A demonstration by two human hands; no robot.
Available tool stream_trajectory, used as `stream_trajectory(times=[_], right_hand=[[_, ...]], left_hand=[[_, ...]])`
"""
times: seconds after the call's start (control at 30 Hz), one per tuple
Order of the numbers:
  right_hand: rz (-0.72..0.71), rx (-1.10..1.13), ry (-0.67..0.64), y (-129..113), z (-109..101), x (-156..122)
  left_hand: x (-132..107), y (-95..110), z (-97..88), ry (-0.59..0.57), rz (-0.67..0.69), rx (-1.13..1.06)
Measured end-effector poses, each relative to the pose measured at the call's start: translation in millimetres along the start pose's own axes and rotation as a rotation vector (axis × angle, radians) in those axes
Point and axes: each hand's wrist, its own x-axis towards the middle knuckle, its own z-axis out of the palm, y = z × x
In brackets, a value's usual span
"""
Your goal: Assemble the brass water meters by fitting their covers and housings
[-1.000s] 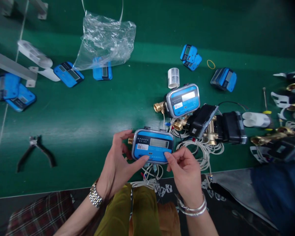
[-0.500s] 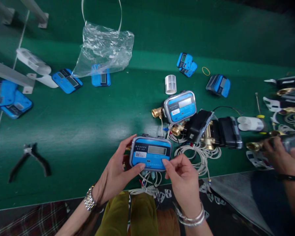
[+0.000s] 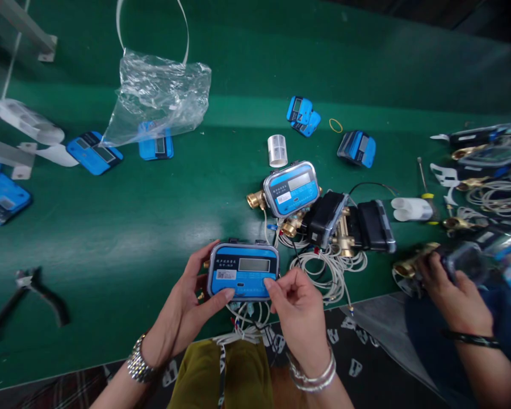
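Meter [image 3: 243,271] with a blue face is in the person's two hands, close to the near edge of the green table [image 3: 162,210]; I cannot tell if it touches the table. Call this meter the middle of the clock, with 12 at the far side. The left hand [image 3: 176,318] comes in from 8 o'clock. It is bent around the 9 o'clock end, thumb on the face and the other fingers at the far side and behind, so it has hold of the meter. The right hand [image 3: 300,309] comes in from 4 o'clock. Its thumb tip is on the face by the 4 o'clock corner, and the other fingers curl up close to the thumb; I cannot tell if they pinch the edge. White wires [image 3: 242,332] loop at 6 o'clock. A second meter [image 3: 292,199] with a blue face is near, at 1 o'clock. A black box [image 3: 323,221] is at 2 o'clock. A clear plastic bag [image 3: 162,94] lies at 11 o'clock. Pliers [image 3: 24,280] lie spread at 9 o'clock, well apart from the hands. Far off at 3 o'clock, another person's hand [image 3: 455,298] is on a dark box [image 3: 464,262]
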Motion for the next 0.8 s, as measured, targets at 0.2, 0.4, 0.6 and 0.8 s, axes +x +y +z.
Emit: stream_trajectory(times=[0.2, 0.4, 0.6, 0.8], right_hand=[[0.036, -0.129, -0.057, -8, -10, 5], [0.017, 0.194, -0.352, -12, -11, 16], [0.06, 0.137, -0.384, -11, -5, 30], [-0.08, -0.228, -0.093, -19, 12, 36]], left_hand=[[2, 0, -4.9, -0.04, 0.021, 0.065], [19, 14, -16.4, -0.184, 0.006, 0.204], [39, 24, -14.7, -0.181, 0.024, 0.288], [37, 31, -0.2, 0.129, 0.017, 0.64]])
